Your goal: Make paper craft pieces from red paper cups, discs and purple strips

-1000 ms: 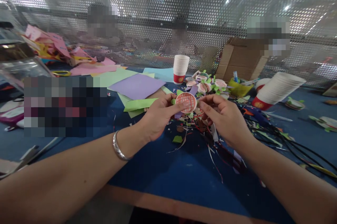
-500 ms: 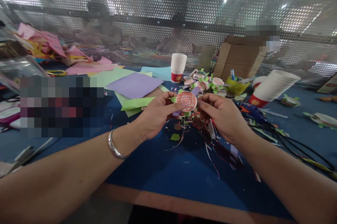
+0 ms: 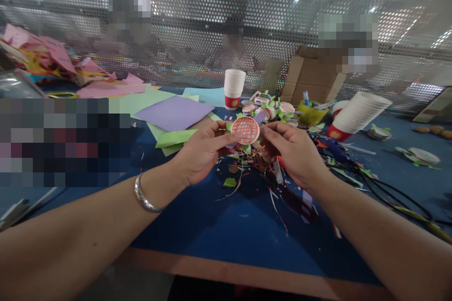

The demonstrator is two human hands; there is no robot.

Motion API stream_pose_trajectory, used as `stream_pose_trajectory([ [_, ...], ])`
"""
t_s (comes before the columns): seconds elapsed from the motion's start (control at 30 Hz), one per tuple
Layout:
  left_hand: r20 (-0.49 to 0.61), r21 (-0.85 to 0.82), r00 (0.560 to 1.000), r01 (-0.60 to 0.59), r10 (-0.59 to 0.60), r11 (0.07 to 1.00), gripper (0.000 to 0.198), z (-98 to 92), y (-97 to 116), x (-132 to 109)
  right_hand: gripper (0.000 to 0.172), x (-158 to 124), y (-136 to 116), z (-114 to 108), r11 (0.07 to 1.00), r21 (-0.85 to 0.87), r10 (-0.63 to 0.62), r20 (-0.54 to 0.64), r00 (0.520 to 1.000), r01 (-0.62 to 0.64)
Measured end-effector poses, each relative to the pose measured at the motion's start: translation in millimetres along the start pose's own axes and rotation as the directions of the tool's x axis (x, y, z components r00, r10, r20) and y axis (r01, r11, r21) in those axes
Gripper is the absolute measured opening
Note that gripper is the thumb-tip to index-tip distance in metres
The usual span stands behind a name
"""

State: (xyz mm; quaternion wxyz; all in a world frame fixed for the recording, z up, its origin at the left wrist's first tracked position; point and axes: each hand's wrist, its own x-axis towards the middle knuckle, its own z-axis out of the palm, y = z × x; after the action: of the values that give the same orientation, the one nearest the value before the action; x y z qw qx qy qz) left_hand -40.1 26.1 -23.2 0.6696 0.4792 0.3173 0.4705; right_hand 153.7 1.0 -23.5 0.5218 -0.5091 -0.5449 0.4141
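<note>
The left hand [image 3: 197,155] and right hand [image 3: 300,155] pinch one red-checked disc [image 3: 246,130]; beyond are two tall cup stacks [image 3: 235,85] [image 3: 363,112], one large purple sheet [image 3: 173,113].

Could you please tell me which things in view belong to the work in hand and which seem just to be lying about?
Probably the work:
red-gridded disc, in the left hand, right hand by its edge
green-tabbed round pieces, piled behind
stacked paper cups, likely material

Apparently lying about:
black cables
cardboard
paper scraps
</note>
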Motion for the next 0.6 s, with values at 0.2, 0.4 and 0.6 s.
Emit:
stream_pose_trajectory([
  [0.2,-0.012,0.033,1.0,0.009,-0.009,0.999,0.043,0.0,-0.3,1.1,0.026,-0.3,1.4,0.4,1.0,0.013,0.009,0.028,1.0,-0.01],
  [0.4,-0.027,0.035,0.999,0.029,-0.028,0.999,0.044,1.1,-0.3,1.2,0.028,0.5,3.2,0.2,1.0,0.027,0.009,0.054,0.999,-0.011],
  [0.6,-0.048,0.026,0.999,0.021,-0.02,0.999,0.04,0.8,-0.2,1.7,0.03,0.4,3.7,0.2,0.999,0.031,0.012,0.063,0.998,-0.014],
])
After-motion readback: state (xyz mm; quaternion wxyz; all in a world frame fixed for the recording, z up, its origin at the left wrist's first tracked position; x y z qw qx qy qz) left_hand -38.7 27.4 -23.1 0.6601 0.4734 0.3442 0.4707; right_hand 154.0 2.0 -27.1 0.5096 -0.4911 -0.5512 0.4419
